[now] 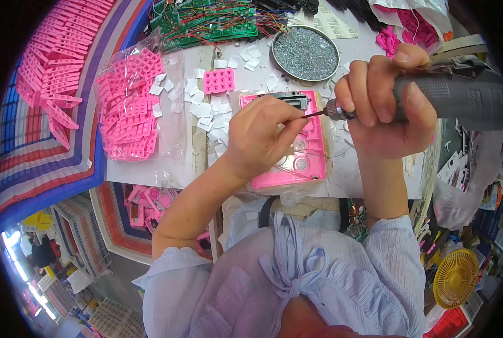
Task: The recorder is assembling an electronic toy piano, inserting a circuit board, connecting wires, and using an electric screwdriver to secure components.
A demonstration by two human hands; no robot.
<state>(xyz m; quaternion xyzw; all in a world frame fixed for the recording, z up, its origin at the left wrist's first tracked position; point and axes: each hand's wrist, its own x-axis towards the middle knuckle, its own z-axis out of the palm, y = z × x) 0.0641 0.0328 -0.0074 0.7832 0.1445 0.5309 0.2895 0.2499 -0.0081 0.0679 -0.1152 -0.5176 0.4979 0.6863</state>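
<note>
My right hand [384, 104] is wrapped round a dark grey electric screwdriver [454, 96], its thin bit pointing left. At the bit's tip my left hand [263, 132] has thumb and index finger pinched together; whatever is between them is hidden. Both hands are over a pink plastic housing [288, 178] lying on the worktable [353, 172]. A black rectangular part [294, 99] sits at the housing's far end. Thin wires [331, 153] trail along its right side. My left hand covers part of the housing.
Beyond the housing stands a round metal dish [308, 80] of small screws [305, 49]. White square pieces [202, 110] and a pink keypad [219, 81] lie left of it. A plastic bag of pink keypads [128, 107], green circuit boards [206, 25] and a blue-rimmed crate [96, 163] surround the work.
</note>
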